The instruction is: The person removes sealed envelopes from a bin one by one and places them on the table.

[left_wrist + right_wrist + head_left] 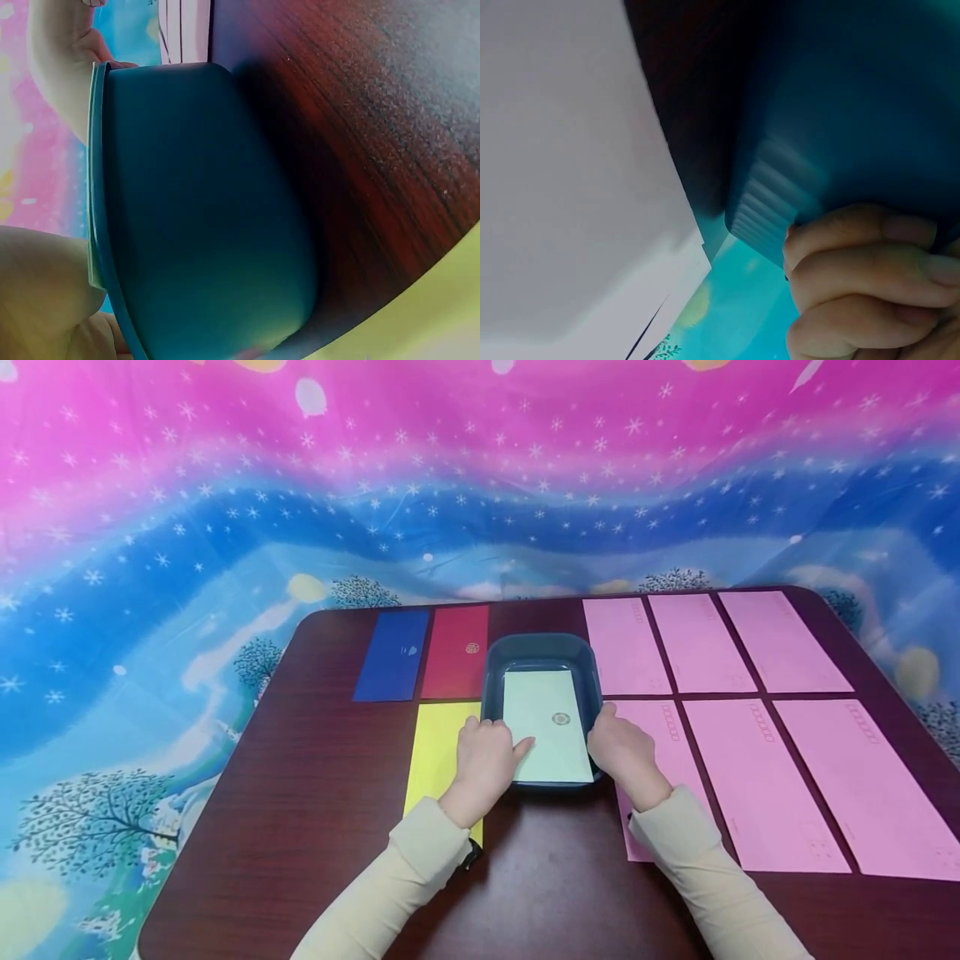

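A dark teal plastic tub (543, 647) is between both hands at the middle of the table. Inside it a pale green envelope (540, 727) with a round emblem leans, its near end up by the front rim. My left hand (483, 760) grips the tub's left side, thumb extended over the envelope. On the opposite side, my right hand (626, 756) holds the rim; its curled fingers (855, 277) lie against the outer wall in the right wrist view. A yellow envelope (435, 743) lies partly beneath the left hand and forearm.
Blue (393, 656) and red (453, 668) envelopes lie left of the tub. Several pink envelopes (765, 785) fill the right side in two rows, one partly under the right arm. A patterned cloth (450, 468) hangs behind the dark wooden table (300, 777).
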`<state>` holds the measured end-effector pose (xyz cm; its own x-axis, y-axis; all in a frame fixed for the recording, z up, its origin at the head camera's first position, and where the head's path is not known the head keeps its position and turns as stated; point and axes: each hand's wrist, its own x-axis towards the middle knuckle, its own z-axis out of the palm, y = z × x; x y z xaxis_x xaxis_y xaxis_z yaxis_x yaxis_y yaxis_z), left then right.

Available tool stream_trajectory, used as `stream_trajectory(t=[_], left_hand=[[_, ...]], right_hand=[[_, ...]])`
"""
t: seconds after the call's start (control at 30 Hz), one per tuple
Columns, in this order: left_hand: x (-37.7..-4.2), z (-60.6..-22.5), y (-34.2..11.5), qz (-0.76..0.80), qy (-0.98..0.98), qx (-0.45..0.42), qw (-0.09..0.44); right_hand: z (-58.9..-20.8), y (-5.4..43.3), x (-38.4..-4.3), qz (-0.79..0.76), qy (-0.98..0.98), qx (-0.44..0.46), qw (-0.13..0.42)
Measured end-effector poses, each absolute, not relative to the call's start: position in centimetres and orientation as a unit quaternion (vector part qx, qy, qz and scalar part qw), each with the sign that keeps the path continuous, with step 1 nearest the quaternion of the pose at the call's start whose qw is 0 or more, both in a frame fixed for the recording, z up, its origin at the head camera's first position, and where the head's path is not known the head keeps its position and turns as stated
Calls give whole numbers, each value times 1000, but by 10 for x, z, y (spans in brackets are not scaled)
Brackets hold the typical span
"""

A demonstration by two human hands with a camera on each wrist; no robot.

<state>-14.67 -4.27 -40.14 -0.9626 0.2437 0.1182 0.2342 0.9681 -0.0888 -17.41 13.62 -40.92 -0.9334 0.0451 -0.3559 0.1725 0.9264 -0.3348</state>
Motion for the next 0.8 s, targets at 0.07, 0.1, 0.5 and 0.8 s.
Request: stream_trajectory(t=[0.07,0.1,0.5,0.8], left_hand=[[-146,-403,-42,53,-988,-122,75],[-146,-403,-42,57,-987,-122,82],[-146,-406,-43,-25,-993,-92,73],[-152,-407,-50,-281,-959,-8,37]], right_hand=[[-410,136,-174,-183,966,56,173],[-410,136,-174,-183,966,56,174],[-408,136,-172,-182,966,55,175],[-409,137,-172,-181,968,47,169]])
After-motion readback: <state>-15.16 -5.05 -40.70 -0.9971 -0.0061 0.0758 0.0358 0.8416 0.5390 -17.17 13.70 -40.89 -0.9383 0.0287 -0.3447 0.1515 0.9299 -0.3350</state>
